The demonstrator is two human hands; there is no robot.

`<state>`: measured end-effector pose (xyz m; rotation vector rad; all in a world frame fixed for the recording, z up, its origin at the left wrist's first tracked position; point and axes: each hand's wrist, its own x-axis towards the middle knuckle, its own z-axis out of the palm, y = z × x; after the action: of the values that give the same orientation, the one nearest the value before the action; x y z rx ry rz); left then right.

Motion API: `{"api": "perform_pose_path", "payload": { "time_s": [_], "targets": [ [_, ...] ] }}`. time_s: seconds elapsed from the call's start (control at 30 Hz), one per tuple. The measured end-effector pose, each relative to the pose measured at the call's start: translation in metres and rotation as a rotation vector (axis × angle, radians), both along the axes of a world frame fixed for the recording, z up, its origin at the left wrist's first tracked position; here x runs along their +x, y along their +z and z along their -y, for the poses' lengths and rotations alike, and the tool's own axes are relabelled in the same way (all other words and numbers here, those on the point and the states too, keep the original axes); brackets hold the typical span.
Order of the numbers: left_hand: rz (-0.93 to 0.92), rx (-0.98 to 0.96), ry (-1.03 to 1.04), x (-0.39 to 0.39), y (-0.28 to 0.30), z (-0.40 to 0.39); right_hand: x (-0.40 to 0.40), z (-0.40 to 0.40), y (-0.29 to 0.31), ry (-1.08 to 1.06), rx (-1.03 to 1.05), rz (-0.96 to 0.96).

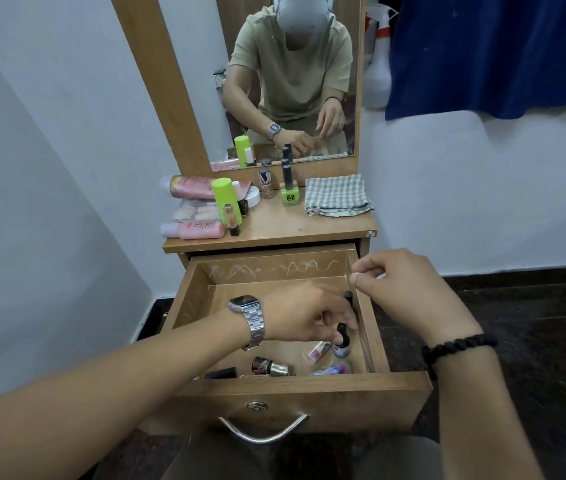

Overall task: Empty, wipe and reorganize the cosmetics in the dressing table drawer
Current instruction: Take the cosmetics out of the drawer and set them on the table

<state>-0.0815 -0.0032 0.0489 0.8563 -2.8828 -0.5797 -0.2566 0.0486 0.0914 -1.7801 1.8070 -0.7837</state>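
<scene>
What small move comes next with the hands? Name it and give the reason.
Probably lift the small dark-capped bottle out of the drawer and set it on the tabletop. The left hand has its fingers on the bottle, other cosmetics already stand on top, and several items remain inside the drawer.

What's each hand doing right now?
Left hand: in the drawer, fingers pinching a small bottle.
Right hand: above the drawer's right side, fingers loosely curled, holding nothing visible.
</scene>
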Motion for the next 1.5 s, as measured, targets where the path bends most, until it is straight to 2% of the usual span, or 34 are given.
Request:
{"api": "perform_pose_path", "payload": {
  "time_s": [0.3, 0.47, 0.57, 0.67, 0.83, 0.93, 1.07, 1.5],
  "targets": [
    [0.016, -0.074, 0.039, 0.002, -0.006, -0.005, 0.002, 0.002, -0.004, 0.034, -0.002, 0.012],
    [-0.149, -0.109, 0.121, 0.024, 0.029, 0.005, -0.005, 0.003, -0.004, -0.015, -0.066, 0.049],
    [-0.294, -0.171, 0.265, 0.037, 0.06, 0.027, -0.006, 0.004, -0.001, -0.043, -0.097, 0.073],
    [-0.34, -0.277, 0.422, 0.044, 0.093, 0.051, -0.003, 0.004, -0.003, -0.022, -0.113, 0.095],
    [-0.194, -0.399, 0.627, 0.049, 0.129, 0.098, -0.001, 0.006, -0.005, -0.008, -0.115, 0.109],
    [-0.038, -0.511, 0.644, 0.045, 0.138, 0.119, 0.001, 0.006, -0.006, -0.005, -0.115, 0.12],
    [0.119, -0.555, 0.67, 0.038, 0.14, 0.137, 0.005, 0.007, -0.009, 0.019, -0.11, 0.13],
    [0.237, -0.501, 0.746, 0.033, 0.121, 0.164, 0.003, 0.015, -0.018, 0.067, -0.045, 0.078]
  ]
}}
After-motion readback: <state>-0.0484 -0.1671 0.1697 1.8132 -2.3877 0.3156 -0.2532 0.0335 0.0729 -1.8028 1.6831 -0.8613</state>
